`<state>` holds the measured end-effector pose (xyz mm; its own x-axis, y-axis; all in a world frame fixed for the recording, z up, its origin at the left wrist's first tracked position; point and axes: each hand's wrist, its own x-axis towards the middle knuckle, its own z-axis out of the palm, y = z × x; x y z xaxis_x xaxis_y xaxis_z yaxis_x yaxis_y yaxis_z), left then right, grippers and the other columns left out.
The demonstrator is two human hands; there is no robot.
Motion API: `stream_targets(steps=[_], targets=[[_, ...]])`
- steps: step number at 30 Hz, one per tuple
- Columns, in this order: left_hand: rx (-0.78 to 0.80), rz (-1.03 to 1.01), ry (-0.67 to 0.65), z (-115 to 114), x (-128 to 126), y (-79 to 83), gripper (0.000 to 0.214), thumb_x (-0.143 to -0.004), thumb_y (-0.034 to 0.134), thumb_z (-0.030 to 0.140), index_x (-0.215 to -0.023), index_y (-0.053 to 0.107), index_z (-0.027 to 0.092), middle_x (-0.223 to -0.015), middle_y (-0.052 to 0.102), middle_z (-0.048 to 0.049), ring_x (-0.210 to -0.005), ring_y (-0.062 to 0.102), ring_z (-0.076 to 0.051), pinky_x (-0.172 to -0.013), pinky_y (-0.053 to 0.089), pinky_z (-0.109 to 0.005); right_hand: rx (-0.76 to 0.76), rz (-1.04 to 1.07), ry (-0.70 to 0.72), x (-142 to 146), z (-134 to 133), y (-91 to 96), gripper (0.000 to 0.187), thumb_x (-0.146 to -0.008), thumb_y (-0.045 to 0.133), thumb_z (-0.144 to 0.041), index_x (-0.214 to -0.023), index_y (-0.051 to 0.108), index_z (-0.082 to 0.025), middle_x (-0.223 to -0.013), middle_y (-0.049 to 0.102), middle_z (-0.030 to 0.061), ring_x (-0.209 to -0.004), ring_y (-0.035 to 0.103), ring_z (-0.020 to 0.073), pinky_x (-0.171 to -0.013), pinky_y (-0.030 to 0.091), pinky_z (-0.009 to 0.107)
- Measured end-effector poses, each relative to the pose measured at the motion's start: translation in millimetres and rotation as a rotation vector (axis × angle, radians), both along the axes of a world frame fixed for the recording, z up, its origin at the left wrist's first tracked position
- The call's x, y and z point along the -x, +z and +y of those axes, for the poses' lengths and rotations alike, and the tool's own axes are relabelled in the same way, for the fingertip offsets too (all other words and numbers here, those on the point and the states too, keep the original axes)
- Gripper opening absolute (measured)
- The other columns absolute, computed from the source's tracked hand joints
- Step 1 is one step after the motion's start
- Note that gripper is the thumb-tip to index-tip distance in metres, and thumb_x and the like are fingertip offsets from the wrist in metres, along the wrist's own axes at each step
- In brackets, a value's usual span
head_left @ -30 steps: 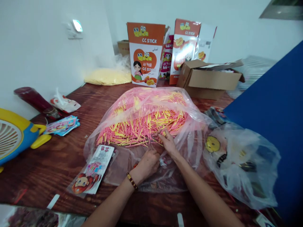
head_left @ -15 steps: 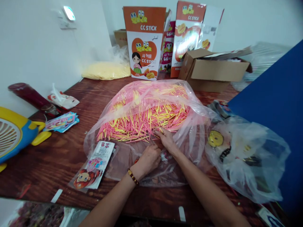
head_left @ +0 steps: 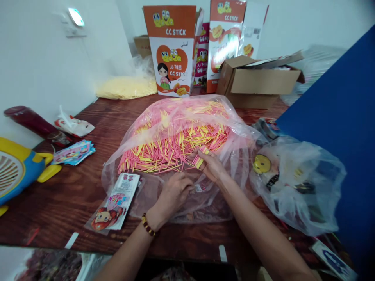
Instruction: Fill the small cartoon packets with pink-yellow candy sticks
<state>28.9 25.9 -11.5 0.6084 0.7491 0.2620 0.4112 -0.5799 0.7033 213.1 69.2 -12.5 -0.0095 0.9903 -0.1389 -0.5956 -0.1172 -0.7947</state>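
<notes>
A loose heap of thin pink and yellow candy sticks (head_left: 172, 150) lies in a large clear plastic bag (head_left: 234, 156), its mouth spread towards me. At the heap's front edge, my right hand (head_left: 213, 167) is closed around a small bundle of candy sticks (head_left: 200, 157), pinched between thumb and fingers. My left hand (head_left: 175, 193), with a beaded bracelet (head_left: 148, 225) at the wrist, hovers over the bag's front part. Its fingers are curled inward, and whatever they may hold is hidden. To its left lies a stack of printed pouches (head_left: 115, 203) with a cartoon face.
A blue and yellow toy-like fan (head_left: 25, 171), colourful packets (head_left: 74, 152) and a tissue pack (head_left: 74, 125) stand left. Boxes (head_left: 172, 50) and an open carton (head_left: 258, 82) line the back. A translucent bag (head_left: 301, 187) lies right, by a blue panel (head_left: 336, 117).
My right hand has drawn a bundle of candy sticks up from the heap's edge, turning it into view. My left hand has shifted slightly left, away from the right. The view has moved a little.
</notes>
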Motion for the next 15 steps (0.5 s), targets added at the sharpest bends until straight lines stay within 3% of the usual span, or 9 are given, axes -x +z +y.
stream_targets(steps=[4,10,12,15], targets=[[0.249,-0.161,0.118,-3.0,21.2,17.3,0.018,-0.091,0.061,0.027,-0.08,0.071,0.018,-0.075,0.067,-0.0018,-0.07,0.059,-0.014,-0.067,0.044,-0.024,-0.048,0.102,-0.035,7.5,-11.0,21.2,0.02,-0.075,0.079,-0.03,-0.088,0.068,-0.019,-0.077,0.076,0.0019,-0.087,0.074,0.0215,-0.087,0.06,0.039],[0.555,-0.399,0.249,-5.0,33.0,15.1,0.026,-0.085,0.065,0.038,-0.071,0.067,0.016,-0.063,0.059,0.0025,-0.057,0.049,-0.009,-0.055,0.039,-0.02,-0.158,0.158,-0.099,34.5,-24.1,48.7,0.017,-0.08,0.075,-0.032,-0.089,0.065,-0.021,-0.077,0.073,-0.0019,-0.083,0.073,0.0186,-0.092,0.057,0.038],[0.593,-0.435,0.268,-6.3,33.8,15.7,0.027,-0.084,0.066,0.039,-0.07,0.066,0.015,-0.061,0.056,0.0035,-0.055,0.046,-0.009,-0.054,0.038,-0.02,-0.187,0.056,-0.111,39.7,-28.5,53.3,0.017,-0.084,0.07,-0.037,-0.091,0.063,-0.023,-0.076,0.071,-0.0024,-0.08,0.071,0.018,-0.087,0.057,0.038],[0.571,-0.436,0.268,-6.9,38.3,19.4,0.027,-0.085,0.064,0.039,-0.073,0.065,0.015,-0.065,0.057,0.0028,-0.058,0.047,-0.009,-0.057,0.038,-0.021,-0.258,-0.339,-0.091,37.1,-35.4,56.3,0.018,-0.087,0.064,-0.042,-0.087,0.061,-0.024,-0.076,0.066,-0.0014,-0.073,0.065,0.0167,-0.073,0.054,0.032]])
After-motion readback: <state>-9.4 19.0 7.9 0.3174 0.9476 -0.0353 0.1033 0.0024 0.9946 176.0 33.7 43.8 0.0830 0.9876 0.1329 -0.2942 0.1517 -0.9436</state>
